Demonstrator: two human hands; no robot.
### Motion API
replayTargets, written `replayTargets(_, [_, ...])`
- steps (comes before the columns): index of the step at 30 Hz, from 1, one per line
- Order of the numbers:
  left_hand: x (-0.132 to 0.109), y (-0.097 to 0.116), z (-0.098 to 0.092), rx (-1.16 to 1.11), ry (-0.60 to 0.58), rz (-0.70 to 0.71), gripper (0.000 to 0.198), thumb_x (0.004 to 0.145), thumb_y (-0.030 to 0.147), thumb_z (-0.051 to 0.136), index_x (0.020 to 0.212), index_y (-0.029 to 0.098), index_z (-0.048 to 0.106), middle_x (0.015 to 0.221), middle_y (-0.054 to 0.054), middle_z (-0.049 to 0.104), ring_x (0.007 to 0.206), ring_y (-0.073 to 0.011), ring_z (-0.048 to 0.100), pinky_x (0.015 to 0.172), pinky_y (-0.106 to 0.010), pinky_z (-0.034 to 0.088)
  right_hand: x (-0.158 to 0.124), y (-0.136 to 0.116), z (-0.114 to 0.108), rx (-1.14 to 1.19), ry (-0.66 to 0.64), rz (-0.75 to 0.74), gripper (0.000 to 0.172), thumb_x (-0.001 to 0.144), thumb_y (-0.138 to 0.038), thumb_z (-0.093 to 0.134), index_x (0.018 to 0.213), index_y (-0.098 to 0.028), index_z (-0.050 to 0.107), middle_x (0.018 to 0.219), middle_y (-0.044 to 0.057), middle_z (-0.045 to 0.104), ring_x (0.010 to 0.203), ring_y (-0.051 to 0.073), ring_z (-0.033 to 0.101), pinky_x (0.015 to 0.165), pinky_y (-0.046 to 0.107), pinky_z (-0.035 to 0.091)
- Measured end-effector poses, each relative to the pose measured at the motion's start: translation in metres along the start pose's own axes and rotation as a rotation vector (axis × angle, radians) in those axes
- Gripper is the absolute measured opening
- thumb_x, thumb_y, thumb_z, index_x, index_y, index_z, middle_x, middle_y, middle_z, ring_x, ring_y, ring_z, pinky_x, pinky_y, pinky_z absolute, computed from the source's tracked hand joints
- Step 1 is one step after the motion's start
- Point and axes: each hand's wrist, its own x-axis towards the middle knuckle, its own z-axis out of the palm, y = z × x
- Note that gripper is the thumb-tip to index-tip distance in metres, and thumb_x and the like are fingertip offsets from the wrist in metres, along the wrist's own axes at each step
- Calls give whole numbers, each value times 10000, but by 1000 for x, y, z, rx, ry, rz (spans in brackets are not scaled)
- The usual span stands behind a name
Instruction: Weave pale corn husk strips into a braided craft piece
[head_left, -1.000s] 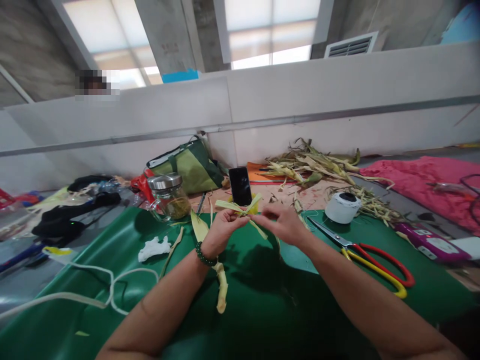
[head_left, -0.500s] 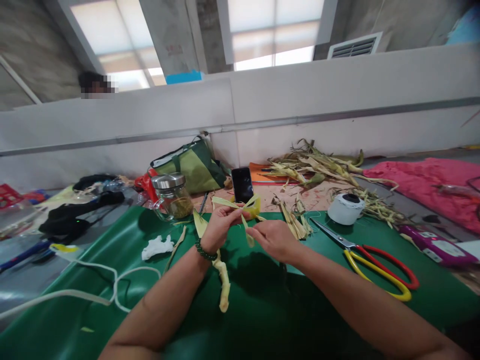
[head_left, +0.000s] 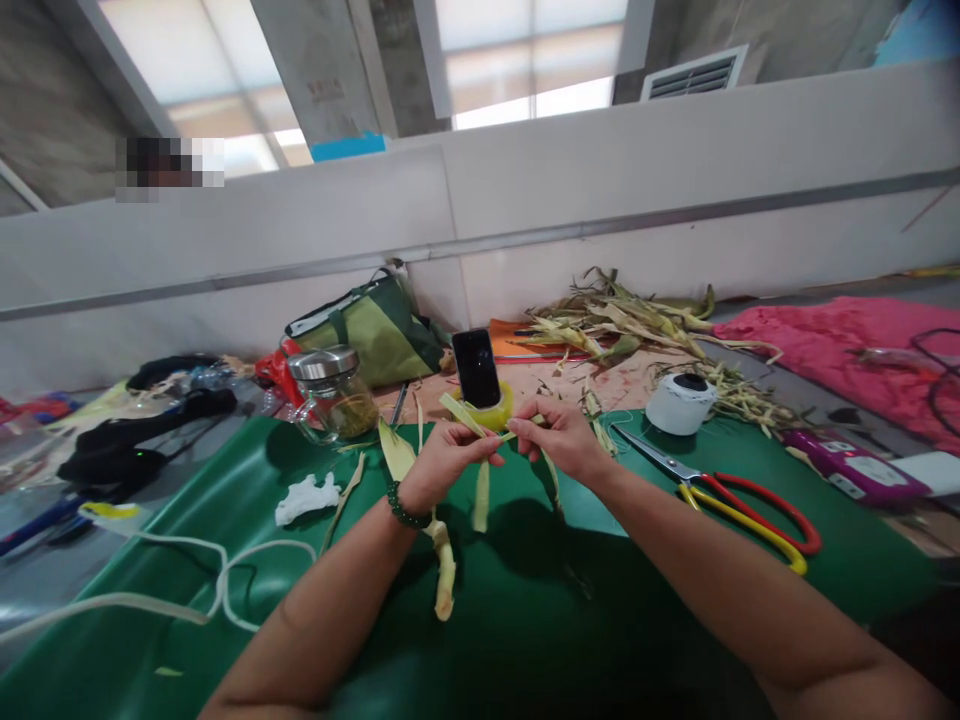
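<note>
Pale green corn husk strips (head_left: 481, 497) are held in front of me above the green mat, one end hanging down and another poking up past the fingers. My left hand (head_left: 442, 465), with a dark bead bracelet on its wrist, pinches the strips between thumb and fingers. Close beside it, my right hand (head_left: 566, 440) is closed on the strips too, and a longer piece dangles under it. Where the strips cross is partly covered by the fingertips. Below my left wrist lies a pale knobbly stalk (head_left: 444, 575), and a broader husk piece (head_left: 396, 452) shows beyond that wrist.
A phone (head_left: 475, 368) stands by a yellow tape roll (head_left: 504, 405) behind my hands. Scissors (head_left: 739, 500) and a white spool (head_left: 680, 403) are to the right. A glass jar (head_left: 337, 395) and crumpled tissue (head_left: 307, 498) lie left. Dried husks (head_left: 622, 320) are heaped behind.
My right hand has moved up and turned so its fingertips meet the strips nearer my left fingers. The crossed strip ends have shifted, and one now hangs straight down. The view has tilted slightly.
</note>
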Motion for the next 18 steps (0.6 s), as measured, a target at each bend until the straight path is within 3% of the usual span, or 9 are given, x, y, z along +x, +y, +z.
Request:
replayTargets(4, [0,0,-4,-8,6,-12,246,638,370,757,686,132,719,618,-58,711,656,-183,645,680,-278,486,8,4,-11,-48,-49,33,348,658,-482,713,675,-161,579,492,-26,587,402,78,523,398,191,429])
replayTargets(10, [0,3,-1,-123,-88,29,362,645,279,763,961,135,662,920,-82,733,812,-194,686,785,-292,501,18,12,-24,-80,-208,75,336,674,-476,686,661,-144,638,569,1,625,510,99,569,508,225,477])
replayTargets(14, [1,2,-1,-141,-67,9,401,617,265,785,946,142,591,797,-64,729,748,-188,691,738,-284,506,16,7,-27,-185,-307,-35,270,686,-408,696,689,-138,702,576,-3,618,536,92,528,505,210,405])
replayTargets(18, [1,3,-4,-168,13,-25,346,608,286,787,843,153,570,702,-33,712,705,-172,679,728,-282,500,13,3,-25,-202,-334,-83,321,750,-449,628,723,-137,701,602,-1,610,545,89,496,502,208,370])
